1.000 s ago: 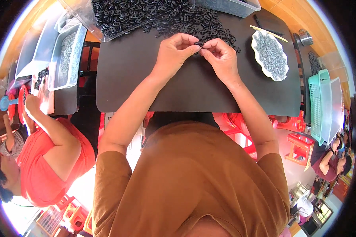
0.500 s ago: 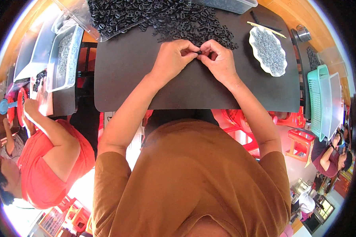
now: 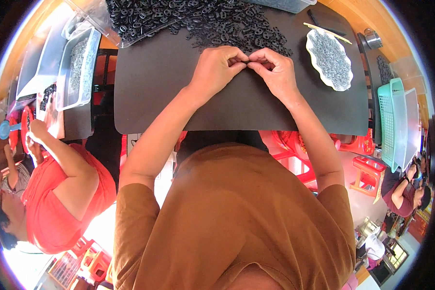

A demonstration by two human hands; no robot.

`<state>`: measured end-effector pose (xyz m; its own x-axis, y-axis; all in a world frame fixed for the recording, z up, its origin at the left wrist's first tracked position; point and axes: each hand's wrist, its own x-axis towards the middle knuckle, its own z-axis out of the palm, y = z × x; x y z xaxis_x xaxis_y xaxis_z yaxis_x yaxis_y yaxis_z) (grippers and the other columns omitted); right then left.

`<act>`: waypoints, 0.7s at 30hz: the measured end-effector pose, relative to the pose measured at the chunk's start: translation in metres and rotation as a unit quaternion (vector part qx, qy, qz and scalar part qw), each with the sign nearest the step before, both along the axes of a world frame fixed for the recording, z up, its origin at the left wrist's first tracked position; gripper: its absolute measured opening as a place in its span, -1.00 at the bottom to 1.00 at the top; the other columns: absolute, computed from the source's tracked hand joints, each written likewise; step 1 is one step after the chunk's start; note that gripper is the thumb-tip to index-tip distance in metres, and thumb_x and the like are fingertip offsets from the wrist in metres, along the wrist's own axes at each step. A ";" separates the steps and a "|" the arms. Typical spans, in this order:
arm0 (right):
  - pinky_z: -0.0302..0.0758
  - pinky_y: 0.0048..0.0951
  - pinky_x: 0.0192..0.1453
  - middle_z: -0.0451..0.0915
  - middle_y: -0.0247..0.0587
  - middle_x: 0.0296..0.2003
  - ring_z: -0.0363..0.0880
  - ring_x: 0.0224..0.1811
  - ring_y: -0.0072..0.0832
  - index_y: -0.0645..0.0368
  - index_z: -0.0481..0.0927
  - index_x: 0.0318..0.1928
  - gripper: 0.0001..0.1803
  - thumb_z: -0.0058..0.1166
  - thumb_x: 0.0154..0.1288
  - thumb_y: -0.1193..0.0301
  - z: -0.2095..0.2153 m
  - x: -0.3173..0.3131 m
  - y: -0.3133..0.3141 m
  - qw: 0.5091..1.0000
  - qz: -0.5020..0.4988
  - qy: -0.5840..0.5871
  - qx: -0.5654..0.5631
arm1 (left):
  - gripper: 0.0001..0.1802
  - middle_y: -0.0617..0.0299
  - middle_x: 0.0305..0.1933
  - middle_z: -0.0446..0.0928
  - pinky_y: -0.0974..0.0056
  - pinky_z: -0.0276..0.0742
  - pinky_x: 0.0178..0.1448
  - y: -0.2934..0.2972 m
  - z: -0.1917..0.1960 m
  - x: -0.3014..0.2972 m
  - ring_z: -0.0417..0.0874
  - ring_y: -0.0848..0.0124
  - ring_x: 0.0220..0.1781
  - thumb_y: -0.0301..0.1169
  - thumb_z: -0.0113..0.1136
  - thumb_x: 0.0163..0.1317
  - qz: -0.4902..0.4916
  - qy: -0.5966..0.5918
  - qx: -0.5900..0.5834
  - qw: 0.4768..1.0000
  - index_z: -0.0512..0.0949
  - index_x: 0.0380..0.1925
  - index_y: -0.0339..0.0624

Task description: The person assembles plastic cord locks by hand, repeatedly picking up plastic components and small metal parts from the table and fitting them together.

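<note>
Left hand (image 3: 219, 67), right hand (image 3: 274, 70) together, pinching small black part (image 3: 248, 62); white scalloped dish (image 3: 329, 59) right.

There is a single view, from a wide fisheye camera worn on the person's head, looking steeply down and forward over an orange-shirted chest to the bench (image 3: 154, 96). It sits close: the shoulders fill the lower half of the picture, and the forearms run up from there to the hands, the left hand (image 3: 216, 67) and the right hand (image 3: 275, 70), meeting near the bench's far edge. Straight bench edges bow toward the dark round rim. No second view shares the scene.
</note>
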<state>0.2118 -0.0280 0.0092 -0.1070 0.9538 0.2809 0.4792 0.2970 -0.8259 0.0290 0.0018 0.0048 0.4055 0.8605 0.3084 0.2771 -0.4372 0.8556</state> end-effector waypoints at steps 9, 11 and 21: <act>0.53 -0.54 -0.38 0.64 -0.25 -0.47 0.62 -0.48 -0.55 0.23 0.63 -0.37 -0.89 0.29 0.06 0.60 -0.002 -0.002 -0.003 0.997 -0.008 -0.042 0.067 | -0.88 0.17 -0.38 0.64 0.36 0.57 -0.27 0.005 -0.009 0.000 0.67 0.42 -0.38 -0.57 0.35 0.05 -0.010 -0.007 0.007 1.000 0.67 -0.36 -0.28; 0.52 -0.53 -0.39 0.63 -0.24 -0.48 0.61 -0.49 -0.52 0.23 0.62 -0.38 -0.89 0.29 0.04 0.60 -0.004 -0.002 -0.001 0.996 -0.004 -0.041 0.073 | -0.88 0.22 -0.38 0.63 0.41 0.57 -0.26 0.006 -0.011 -0.001 0.65 0.51 -0.38 -0.56 0.34 0.07 -0.013 0.011 0.030 0.999 0.68 -0.34 -0.27; 0.54 -0.39 -0.28 0.65 -0.26 -0.45 0.61 -0.37 -0.36 0.20 0.63 -0.43 -0.90 0.29 0.00 0.60 -0.008 0.000 0.002 0.989 0.000 -0.075 0.131 | -0.89 0.21 -0.39 0.62 0.39 0.57 -0.26 0.010 -0.016 -0.002 0.64 0.47 -0.36 -0.56 0.34 0.08 -0.027 0.029 0.062 0.997 0.68 -0.34 -0.28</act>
<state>0.2120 -0.0257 0.0016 -0.1665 0.8507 0.4986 0.5906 0.4910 -0.6405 0.0269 0.0121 -0.0108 0.4711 0.7937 0.3848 0.2978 -0.5538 0.7776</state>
